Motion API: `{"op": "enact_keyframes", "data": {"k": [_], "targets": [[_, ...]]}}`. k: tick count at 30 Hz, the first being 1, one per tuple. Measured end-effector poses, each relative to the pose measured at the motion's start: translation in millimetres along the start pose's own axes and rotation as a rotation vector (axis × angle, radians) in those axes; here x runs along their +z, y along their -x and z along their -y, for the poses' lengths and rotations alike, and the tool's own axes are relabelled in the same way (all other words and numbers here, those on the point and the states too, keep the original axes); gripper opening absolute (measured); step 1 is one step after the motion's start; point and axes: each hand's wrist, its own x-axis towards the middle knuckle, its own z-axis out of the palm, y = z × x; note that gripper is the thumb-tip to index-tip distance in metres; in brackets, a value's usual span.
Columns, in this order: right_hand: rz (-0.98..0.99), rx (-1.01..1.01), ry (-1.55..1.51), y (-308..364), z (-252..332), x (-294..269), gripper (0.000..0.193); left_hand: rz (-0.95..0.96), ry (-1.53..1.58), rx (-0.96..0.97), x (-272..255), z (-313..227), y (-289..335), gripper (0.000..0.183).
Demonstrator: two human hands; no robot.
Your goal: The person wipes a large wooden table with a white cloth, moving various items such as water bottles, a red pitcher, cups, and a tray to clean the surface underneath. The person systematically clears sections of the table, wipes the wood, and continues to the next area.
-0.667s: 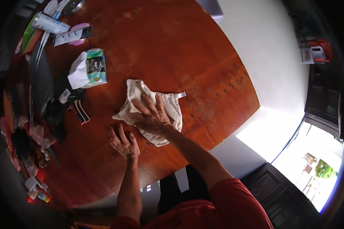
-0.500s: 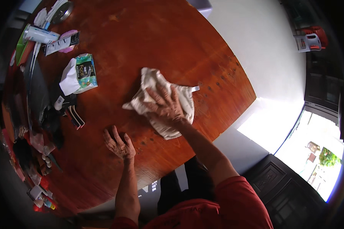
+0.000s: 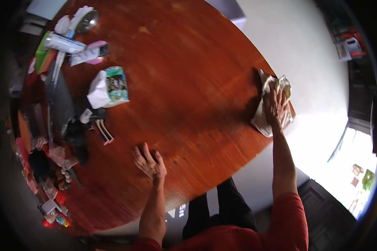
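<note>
At the right edge of the brown wooden table (image 3: 184, 75), my right hand (image 3: 275, 104) lies on a crumpled beige cloth (image 3: 262, 119). Its fingers are stretched out over the fabric, which bunches up around them. My left hand (image 3: 151, 162) rests on the tabletop near the front edge, fingers spread, with nothing in it. Beyond it to the left is a soft tissue pack (image 3: 118, 85) in green and black, a white tissue sticking out of its top. A dark cloth item with striped edges (image 3: 104, 131) lies between that pack and my left hand.
Clutter lines the table's left side: a white cylindrical can (image 3: 65, 43) on its side, a round metal lid or dish (image 3: 87, 21), a pink item (image 3: 98, 47), dark bags (image 3: 63, 104) and small packets. A plastic chair (image 3: 352, 47) stands far right, near a bright doorway (image 3: 343, 167).
My right hand has slid the cloth from mid-table to the right edge, where it is more bunched. My left hand stays on the tabletop. The whole view has shifted a little.
</note>
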Motion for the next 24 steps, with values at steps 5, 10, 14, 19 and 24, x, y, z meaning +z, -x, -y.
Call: {"op": "enact_keyframes", "data": {"k": [5,10,14,19,24], "targets": [[-0.091,0.007,-0.007,58,-8,22,0.06,0.025,-0.011,-0.027,8,10,7,0.054],[-0.06,-0.072,-0.059,138,25,-4,0.06,0.074,-0.019,-0.056,10,1,9,0.055],[-0.059,-0.181,-0.135,205,63,-12,0.06,0.02,-0.028,-0.044,16,8,10,0.054],[0.038,-0.421,-0.226,293,110,-14,0.055,0.064,0.008,-0.069,16,9,11,0.057],[0.24,-0.731,-0.277,324,118,-12,0.049,0.066,0.016,-0.076,18,9,10,0.059]]}}
